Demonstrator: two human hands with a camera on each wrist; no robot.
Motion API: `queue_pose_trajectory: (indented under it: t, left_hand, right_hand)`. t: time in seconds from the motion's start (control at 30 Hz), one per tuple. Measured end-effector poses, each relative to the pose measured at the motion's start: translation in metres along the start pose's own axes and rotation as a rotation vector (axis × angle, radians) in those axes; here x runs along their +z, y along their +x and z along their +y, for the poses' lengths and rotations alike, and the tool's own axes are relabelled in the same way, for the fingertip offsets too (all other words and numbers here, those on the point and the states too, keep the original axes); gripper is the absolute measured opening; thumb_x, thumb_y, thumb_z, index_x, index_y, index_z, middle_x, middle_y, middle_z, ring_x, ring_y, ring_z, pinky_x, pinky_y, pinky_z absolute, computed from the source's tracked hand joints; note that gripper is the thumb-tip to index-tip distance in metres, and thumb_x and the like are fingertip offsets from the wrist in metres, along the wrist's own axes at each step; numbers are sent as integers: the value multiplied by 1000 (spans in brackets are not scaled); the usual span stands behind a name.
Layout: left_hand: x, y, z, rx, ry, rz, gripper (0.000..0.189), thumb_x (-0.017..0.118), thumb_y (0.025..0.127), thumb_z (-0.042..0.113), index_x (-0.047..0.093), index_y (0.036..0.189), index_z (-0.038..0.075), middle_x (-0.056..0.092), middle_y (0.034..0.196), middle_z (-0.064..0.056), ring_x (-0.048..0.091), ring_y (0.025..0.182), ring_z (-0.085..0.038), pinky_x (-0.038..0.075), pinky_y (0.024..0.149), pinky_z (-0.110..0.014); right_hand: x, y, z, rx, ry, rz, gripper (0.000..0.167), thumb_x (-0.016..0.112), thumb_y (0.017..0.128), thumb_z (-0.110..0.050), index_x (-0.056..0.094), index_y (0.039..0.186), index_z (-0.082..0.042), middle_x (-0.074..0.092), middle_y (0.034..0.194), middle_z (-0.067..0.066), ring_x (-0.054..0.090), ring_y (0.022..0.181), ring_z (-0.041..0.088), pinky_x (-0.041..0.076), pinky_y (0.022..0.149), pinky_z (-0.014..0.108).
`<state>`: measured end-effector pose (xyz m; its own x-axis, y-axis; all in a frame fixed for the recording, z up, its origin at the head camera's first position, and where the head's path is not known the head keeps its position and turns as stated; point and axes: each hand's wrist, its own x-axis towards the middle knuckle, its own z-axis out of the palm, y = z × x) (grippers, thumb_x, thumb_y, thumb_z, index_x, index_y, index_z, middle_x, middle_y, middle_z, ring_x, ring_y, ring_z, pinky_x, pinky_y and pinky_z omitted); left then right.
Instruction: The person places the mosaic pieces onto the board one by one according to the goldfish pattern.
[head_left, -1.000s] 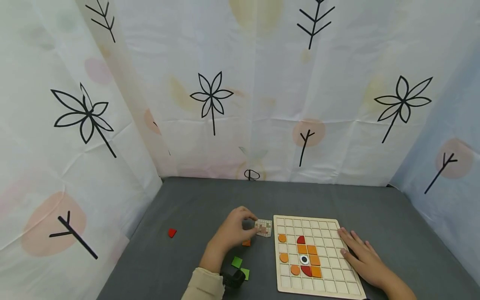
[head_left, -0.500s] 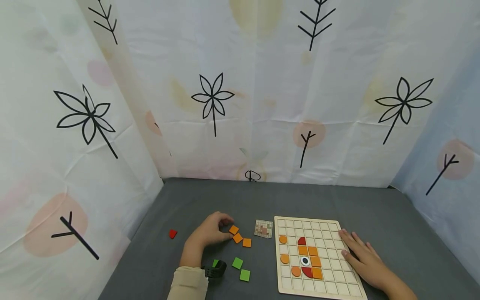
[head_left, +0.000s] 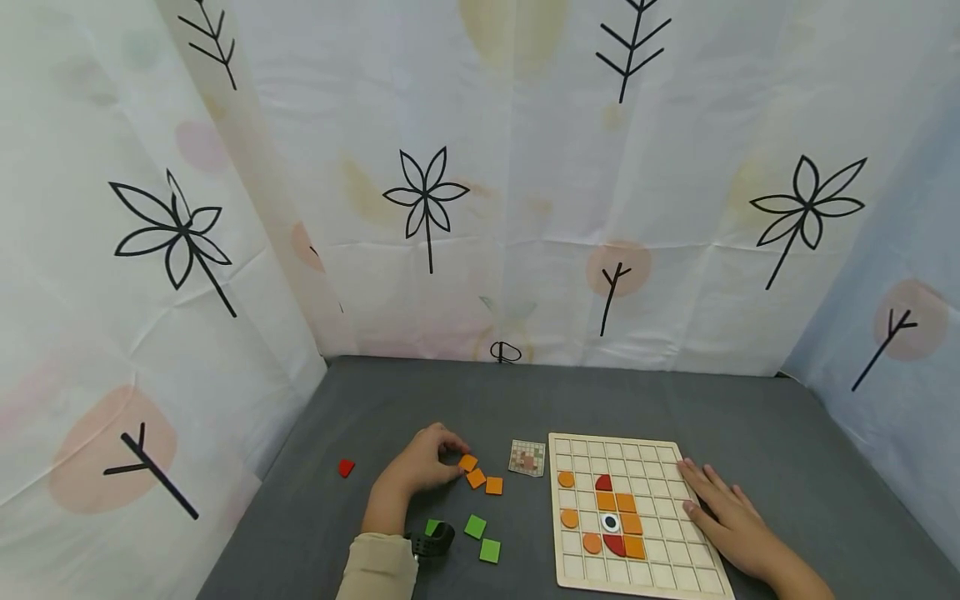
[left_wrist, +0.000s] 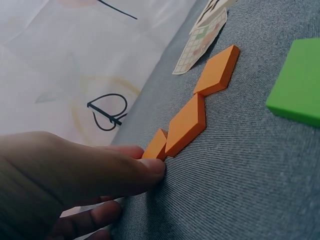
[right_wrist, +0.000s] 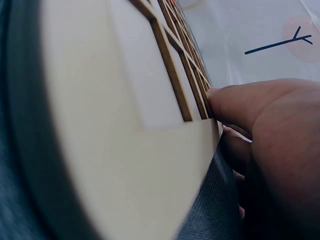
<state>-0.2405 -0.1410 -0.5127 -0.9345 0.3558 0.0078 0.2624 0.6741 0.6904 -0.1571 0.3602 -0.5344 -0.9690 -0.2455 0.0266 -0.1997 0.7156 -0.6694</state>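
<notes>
At the left of the grey table, my left hand (head_left: 420,460) pinches an orange square tile (left_wrist: 156,145) between thumb and index finger. Two more orange tiles, a middle one (left_wrist: 186,125) and a far one (left_wrist: 217,70), lie in a row beside it, corners nearly meeting. My right hand (head_left: 723,517) rests with straight fingers along the right edge of a wooden grid board (head_left: 675,575). In the right wrist view, the thumb (right_wrist: 235,105) lies over the board's rim. Orange squares, orange discs, red quarter rounds and a white eye tile (head_left: 610,522) sit on the board.
A small patterned grid card (head_left: 527,458) lies between the orange tiles and the board. Several green square tiles (head_left: 475,526) lie near my left wrist, one partly behind its black band (head_left: 433,542). A red tile (head_left: 346,467) lies farther left. A printed curtain (head_left: 465,300) hangs behind the table.
My left hand has moved left from the card to the orange tiles, and its fingers have closed in on the leftmost one. The right hand has stayed on the board's edge.
</notes>
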Motion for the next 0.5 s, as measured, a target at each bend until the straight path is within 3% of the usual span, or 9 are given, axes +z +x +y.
queue_pose_trajectory:
  t: [0.07, 0.33, 0.5]
  left_hand:
    - [-1, 0, 1, -3, -1, 1, 21, 85, 90, 10, 81, 109, 15, 62, 110, -3, 56, 99, -19, 51, 89, -43]
    - [-1, 1, 4, -5, 17, 14, 18, 86, 89, 12, 80, 105, 13, 63, 106, -4, 57, 95, -21, 51, 86, -41]
    - [1, 1, 3, -15, 21, 25, 18, 87, 88, 14, 79, 104, 11, 62, 104, -5, 54, 92, -19, 49, 83, -40]
  right_hand:
    - [0, 0, 1, 6, 2, -3, 65, 57, 110, -31, 36, 165, -4, 27, 169, 32, 14, 155, 64, 1, 113, 86]
    - [2, -1, 2, -4, -3, 13, 64, 56, 111, -31, 36, 166, -6, 28, 169, 30, 8, 161, 50, 3, 113, 86]
    - [1, -1, 0, -5, -6, 16, 64, 57, 110, -31, 37, 165, -6, 29, 169, 30, 11, 160, 53, 4, 112, 86]
